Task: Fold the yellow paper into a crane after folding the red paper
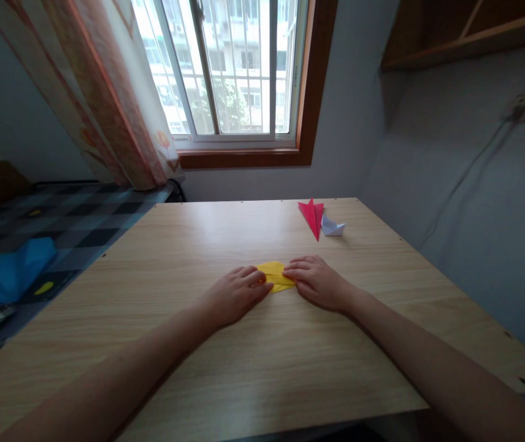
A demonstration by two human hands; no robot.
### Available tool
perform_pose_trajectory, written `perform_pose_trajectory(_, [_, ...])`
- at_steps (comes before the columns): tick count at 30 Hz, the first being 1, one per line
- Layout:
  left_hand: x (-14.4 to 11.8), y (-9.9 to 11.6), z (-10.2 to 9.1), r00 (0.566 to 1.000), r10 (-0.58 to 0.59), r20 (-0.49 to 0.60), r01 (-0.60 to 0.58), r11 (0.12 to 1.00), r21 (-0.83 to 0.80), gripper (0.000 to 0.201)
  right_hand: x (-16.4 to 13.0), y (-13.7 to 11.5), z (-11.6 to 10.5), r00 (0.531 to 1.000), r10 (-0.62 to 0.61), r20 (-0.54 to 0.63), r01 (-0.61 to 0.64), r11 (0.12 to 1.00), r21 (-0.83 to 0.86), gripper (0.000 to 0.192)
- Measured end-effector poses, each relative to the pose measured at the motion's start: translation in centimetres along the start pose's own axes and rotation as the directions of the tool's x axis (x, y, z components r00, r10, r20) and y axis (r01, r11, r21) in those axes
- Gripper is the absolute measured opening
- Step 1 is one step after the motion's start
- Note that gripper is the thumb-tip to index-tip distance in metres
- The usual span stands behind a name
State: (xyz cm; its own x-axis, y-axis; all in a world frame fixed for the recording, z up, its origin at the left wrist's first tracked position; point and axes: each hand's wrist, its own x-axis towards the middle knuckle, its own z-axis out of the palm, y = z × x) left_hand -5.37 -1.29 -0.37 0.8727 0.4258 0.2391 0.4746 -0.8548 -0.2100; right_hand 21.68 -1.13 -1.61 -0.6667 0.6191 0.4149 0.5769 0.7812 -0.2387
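A small piece of folded yellow paper (275, 276) lies on the wooden table, with creases running across it. My left hand (243, 288) holds its left end, the thumb near the lower edge and the fingers curled at the side. At the right end, my right hand (314, 281) grips the paper between thumb and fingers. Both hands rest low over the tabletop, and their fingers cover the paper's two ends.
Toward the far right of the table (189, 239) lie a red paper plane (313, 216) and a white paper boat (333, 227), close together. Left of the table, a blue folded sheet (14, 270) is on a checked bed (119, 205). A window (239, 73) is behind.
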Motion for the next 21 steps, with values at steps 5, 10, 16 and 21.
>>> perform_pose_trajectory(5, [0.3, 0.4, -0.2, 0.999, -0.026, 0.033, 0.026, 1.000, -0.007, 0.023, 0.0, -0.1, -0.3, 1.000, 0.004, -0.007, -0.004, 1.000, 0.026, 0.032])
perform_pose_trajectory(10, [0.2, 0.3, -0.1, 0.995, -0.093, 0.036, 0.095, 0.994, -0.062, 0.029, 0.1, -0.4, -0.5, 0.999, -0.024, -0.027, 0.026, 0.998, 0.065, 0.031])
perform_pose_trajectory(16, [0.1, 0.3, -0.4, 0.994, -0.110, -0.001, 0.109, 0.988, -0.110, 0.027, 0.2, -1.1, -0.4, 0.997, -0.065, -0.034, 0.069, 0.989, 0.134, 0.033])
perform_pose_trajectory(21, [0.3, 0.5, -0.3, 0.990, -0.135, -0.036, 0.127, 0.975, -0.184, 0.025, 0.3, -1.5, -0.2, 0.996, -0.089, -0.024, 0.092, 0.977, 0.194, 0.035])
